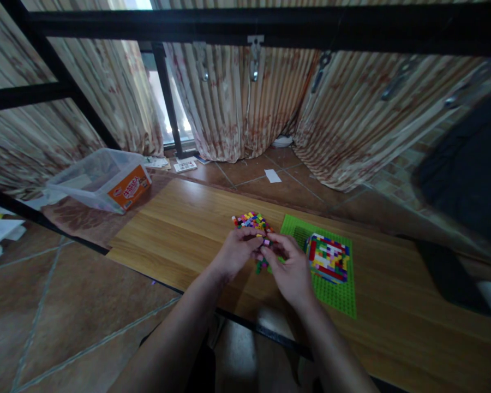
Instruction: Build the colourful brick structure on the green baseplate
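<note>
Head view: looking down on a table [159, 229]; clock centred on the hands, with 12 at the top.
Left hand [236, 252]: fingers curled in, thumb and fingertips brought close to those opposite; reaching in from 7 o'clock; just beside a yellow brick [259, 236]; cannot tell whether gripping or only touching.
Right hand [284, 259]: thumb and forefinger pinching a small pink brick [267, 242]; remaining fingers bent; reaching in from 5 o'clock.
Gap between hands: very narrow, fingertips nearly meeting around the pink brick.
Pile [251, 220]: loose and many-coloured, red, white, yellow, blue, green and pink; lying on the table just beyond the fingers, between 11 and 12 o'clock; partly hidden by both hands.
Green bricks [259, 266]: on the table at 6 o'clock, just under the fingers.
Plate [337, 297]: bright green, studded, flat on the table at 3 o'clock; near edge partly behind the right hand.
Mosaic [329, 257]: built on the plate, at 3 o'clock; red, white, yellow and blue, with blue along much of the rim.
Box [94, 194]: clear plastic, orange label [129, 187] on one end; standing on a patterned cloth [82, 224] at 10 o'clock, well apart from the hands.
Card [273, 176]: white, flat on the tiled floor [306, 191] at 12 o'clock.
Curtains [229, 103]: striped, hanging at 12 o'clock, behind a black rail [245, 26].
</note>
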The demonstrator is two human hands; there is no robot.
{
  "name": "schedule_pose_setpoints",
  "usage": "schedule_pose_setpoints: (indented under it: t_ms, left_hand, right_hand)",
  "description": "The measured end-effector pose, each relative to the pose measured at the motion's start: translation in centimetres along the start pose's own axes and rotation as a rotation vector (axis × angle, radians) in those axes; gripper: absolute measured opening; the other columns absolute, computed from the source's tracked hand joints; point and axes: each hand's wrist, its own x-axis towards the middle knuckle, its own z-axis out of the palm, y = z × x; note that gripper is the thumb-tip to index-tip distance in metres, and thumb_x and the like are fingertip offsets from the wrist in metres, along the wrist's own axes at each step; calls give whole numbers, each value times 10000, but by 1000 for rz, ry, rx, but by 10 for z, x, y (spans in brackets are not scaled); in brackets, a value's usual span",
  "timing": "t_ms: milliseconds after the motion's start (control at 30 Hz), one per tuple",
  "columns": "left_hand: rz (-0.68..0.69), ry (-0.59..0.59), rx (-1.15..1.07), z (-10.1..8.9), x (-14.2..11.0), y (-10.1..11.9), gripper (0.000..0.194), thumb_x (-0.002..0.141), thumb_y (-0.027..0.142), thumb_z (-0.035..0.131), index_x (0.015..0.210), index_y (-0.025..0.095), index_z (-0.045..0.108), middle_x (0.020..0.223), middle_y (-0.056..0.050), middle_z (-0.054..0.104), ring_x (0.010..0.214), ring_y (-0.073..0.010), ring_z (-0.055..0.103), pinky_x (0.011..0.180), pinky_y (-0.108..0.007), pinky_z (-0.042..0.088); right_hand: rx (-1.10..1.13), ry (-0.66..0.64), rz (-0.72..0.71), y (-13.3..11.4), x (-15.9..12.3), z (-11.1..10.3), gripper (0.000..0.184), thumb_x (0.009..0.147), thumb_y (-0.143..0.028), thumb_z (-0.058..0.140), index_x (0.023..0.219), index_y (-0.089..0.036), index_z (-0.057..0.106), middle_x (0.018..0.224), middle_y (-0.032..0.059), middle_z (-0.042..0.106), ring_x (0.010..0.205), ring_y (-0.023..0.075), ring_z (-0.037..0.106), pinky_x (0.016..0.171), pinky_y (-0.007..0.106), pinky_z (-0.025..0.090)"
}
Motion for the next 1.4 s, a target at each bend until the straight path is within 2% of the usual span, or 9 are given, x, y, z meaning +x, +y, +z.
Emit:
schedule_pose_setpoints:
  t_ms: [167, 333, 467, 633, 767, 967, 1100, 1300, 1400]
  left_hand:
    - [-53, -22, -25, 2, -2, 2, 185, 726, 182, 778, 849, 87, 677, 634, -25, 669, 543, -93, 621, 583, -213, 508]
    - [-91, -120, -44, 3, -3, 1, 291, 637, 179, 850, 869, 79, 705, 675, -60, 709, 547, -126, 652, 567, -235, 521]
    - [-112, -145, -62, 10, -4, -1, 252, 668, 163, 829, 874, 83, 710, 687, -58, 712, 553, -114, 650, 563, -217, 510]
    - [-89, -53, -45, 21, -1, -6, 233, 729, 178, 800, 924, 98, 700, 729, -51, 709, 585, -100, 654, 564, -194, 497]
    - [-99, -45, -19, 29, 1, -10, 226, 716, 189, 807, 884, 103, 683, 702, -36, 694, 576, -100, 642, 575, -206, 502]
    - [-107, -49, 33, 42, 5, -15, 234, 704, 211, 807, 870, 116, 673, 700, -16, 683, 591, -97, 633, 611, -221, 505]
    - [-109, -63, 74, 53, 8, -20, 215, 717, 215, 791, 866, 118, 671, 690, -15, 680, 595, -99, 633, 607, -219, 493]
    - [-138, -43, 140, 66, 10, -24, 97, 797, 150, 688, 883, 116, 656, 679, -14, 678, 583, -96, 630, 590, -211, 481]
    - [-141, -40, 176, 70, 12, -24, 63, 828, 126, 637, 887, 117, 656, 672, -9, 673, 578, -90, 626, 587, -205, 478]
  right_hand:
    - [51, 50, -9, 1, -2, -6, 136, 915, -283, 577, 924, -219, 696, 907, 37, 686, 861, 172, 646, 779, 310, 526]
    - [92, -39, -36, -7, -2, -23, 136, 918, -264, 580, 870, -229, 702, 852, 14, 677, 815, 154, 631, 750, 284, 502]
    - [144, -65, 31, -12, -6, -43, 119, 895, -303, 626, 873, -232, 718, 808, 0, 686, 748, 139, 632, 702, 271, 504]
    - [182, 139, 203, -5, -7, -78, 165, 822, -375, 706, 900, -234, 742, 700, -16, 684, 650, 134, 634, 648, 276, 525]
    - [209, 314, 312, 8, -6, -114, 223, 726, -396, 776, 880, -234, 761, 758, 5, 735, 675, 156, 666, 692, 324, 563]
    - [-79, 390, 382, 33, -11, -156, 294, 687, -425, 758, 872, -198, 778, 866, 67, 771, 766, 214, 692, 748, 376, 558]
    - [-219, 333, 333, 42, -13, -158, 314, 734, -457, 701, 882, -188, 769, 901, 87, 778, 838, 249, 711, 798, 397, 555]
    - [-349, 234, 305, 42, -11, -146, 278, 802, -442, 618, 835, -200, 751, 842, 72, 772, 774, 235, 703, 729, 350, 525]
    - [-404, 230, 286, 40, -10, -140, 262, 809, -430, 603, 791, -205, 736, 793, 57, 756, 726, 219, 683, 711, 335, 503]
